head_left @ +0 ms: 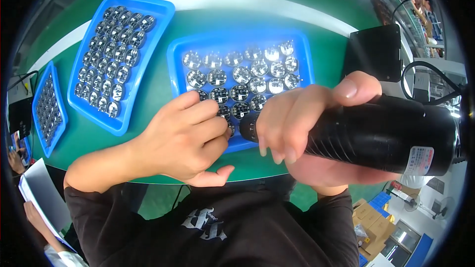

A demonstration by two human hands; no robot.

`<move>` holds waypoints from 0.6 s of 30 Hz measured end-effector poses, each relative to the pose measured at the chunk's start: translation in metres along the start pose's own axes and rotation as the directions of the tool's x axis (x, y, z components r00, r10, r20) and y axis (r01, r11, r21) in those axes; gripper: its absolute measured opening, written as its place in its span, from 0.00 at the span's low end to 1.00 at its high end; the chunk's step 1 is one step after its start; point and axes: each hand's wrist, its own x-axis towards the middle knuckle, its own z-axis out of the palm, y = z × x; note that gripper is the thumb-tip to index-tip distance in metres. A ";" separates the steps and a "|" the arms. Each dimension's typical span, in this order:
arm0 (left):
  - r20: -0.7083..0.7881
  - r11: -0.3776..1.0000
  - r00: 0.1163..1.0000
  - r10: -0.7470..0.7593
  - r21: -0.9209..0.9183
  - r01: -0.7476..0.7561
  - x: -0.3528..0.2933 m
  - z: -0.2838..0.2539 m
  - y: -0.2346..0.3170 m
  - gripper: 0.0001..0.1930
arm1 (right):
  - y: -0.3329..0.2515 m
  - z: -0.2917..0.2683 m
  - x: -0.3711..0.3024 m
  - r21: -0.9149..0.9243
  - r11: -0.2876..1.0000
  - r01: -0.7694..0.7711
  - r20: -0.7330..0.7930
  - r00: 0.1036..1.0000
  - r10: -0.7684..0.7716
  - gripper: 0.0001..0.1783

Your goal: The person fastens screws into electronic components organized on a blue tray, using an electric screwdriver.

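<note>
A blue tray [172, 64] in front of me holds rows of round circuit boards [242, 74] with shiny metal parts. My right hand [302, 123] is wrapped around a black cylindrical power tool [376, 133]. The tool lies nearly level, its narrow end at the tray's near side and its thick end to the right. My left hand [190, 136] rests over the tray's near left edge, fingers curled under and thumb sticking out toward the right. Its fingertips are hidden among the boards, so I cannot see what they hold.
Two more blue trays of round boards, a large one [163, 10] and a smaller-looking one [37, 104], stand to the left on the green table [237, 15]. A black box [373, 52] and a cable sit at right. Another person's hand [37, 215] shows at lower left.
</note>
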 end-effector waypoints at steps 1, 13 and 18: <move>-0.001 1.000 1.000 -0.001 0.002 0.001 -0.001 0.000 0.001 0.19 | 0.001 0.003 0.000 0.001 1.000 0.000 0.002 1.000 0.000 0.44; 0.014 1.000 1.000 0.007 0.016 -0.007 -0.003 -0.004 0.003 0.19 | 0.003 0.015 -0.001 -0.003 1.000 0.015 -0.102 0.995 -0.015 0.47; 0.161 0.997 0.986 -0.043 0.063 0.033 -0.006 -0.012 0.009 0.23 | 0.006 0.016 0.004 -0.041 0.999 -0.026 0.043 0.999 0.028 0.46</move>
